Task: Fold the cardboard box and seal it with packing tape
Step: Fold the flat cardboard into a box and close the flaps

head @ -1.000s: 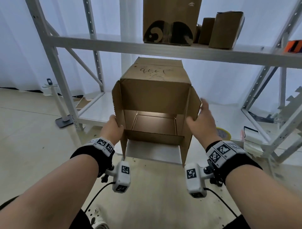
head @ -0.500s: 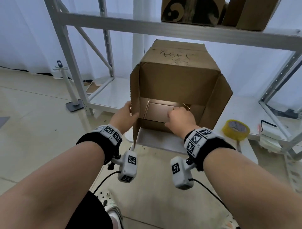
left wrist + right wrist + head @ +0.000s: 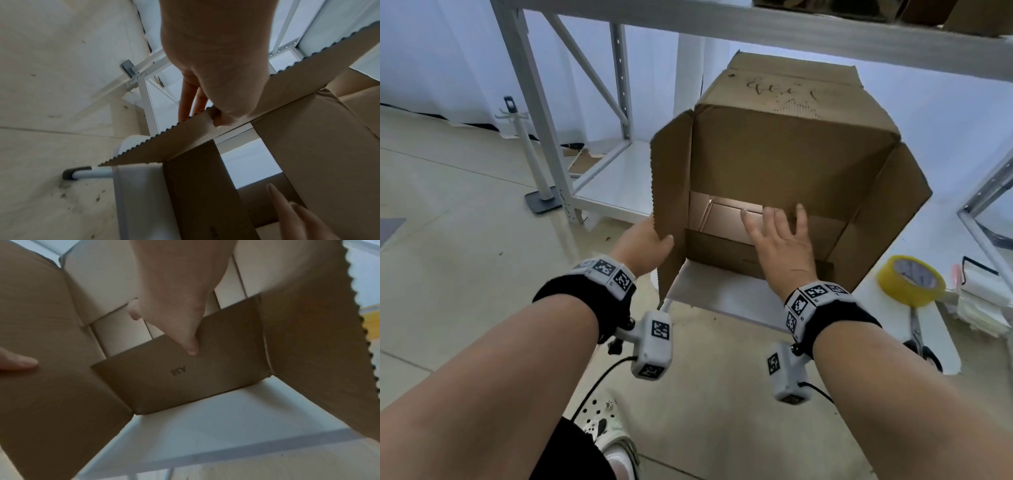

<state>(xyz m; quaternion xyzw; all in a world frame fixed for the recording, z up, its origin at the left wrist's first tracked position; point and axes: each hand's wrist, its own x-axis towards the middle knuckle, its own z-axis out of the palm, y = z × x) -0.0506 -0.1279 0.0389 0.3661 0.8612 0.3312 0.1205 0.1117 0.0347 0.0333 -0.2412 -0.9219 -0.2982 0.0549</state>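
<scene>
Left hand (image 3: 645, 245) fingers clamped on cardboard box (image 3: 784, 164) side flap; right hand (image 3: 780, 243) fingers spread (straight) inside opening.

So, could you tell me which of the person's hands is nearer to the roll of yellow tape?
Right. The right hand reaches into the open cardboard box, beside the yellow tape; the left hand grips the box's far-side flap.

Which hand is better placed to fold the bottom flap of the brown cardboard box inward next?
The right hand: its straight fingers already lie on the short bottom flap of the brown cardboard box. The left hand is busy pinching the left side flap.
</scene>
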